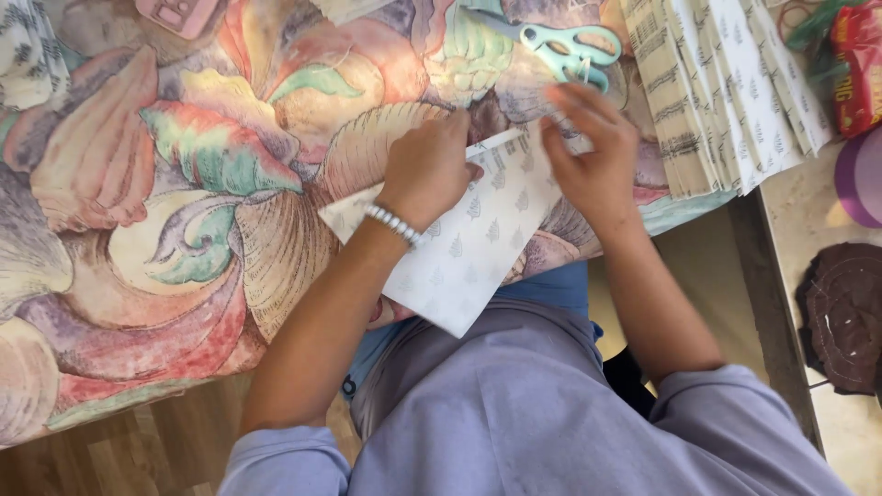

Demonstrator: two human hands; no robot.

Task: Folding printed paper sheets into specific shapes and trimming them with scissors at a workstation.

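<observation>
White patterned paper (469, 243) lies on the near edge of the floral tablecloth (184, 184), overhanging toward the lap. The left hand (427, 170) presses its folded far edge, fingers curled down on it; the right hand (593, 156) pinches the right corner. A clean crease likely needs firm, even pressure along the fold. Mint scissors (570, 46) lie just beyond.

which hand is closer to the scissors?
Right. The right hand lies just below the mint-green scissors, fingertips almost at the handles. The left hand presses the patterned paper sheet farther off, down and to the left.
</observation>
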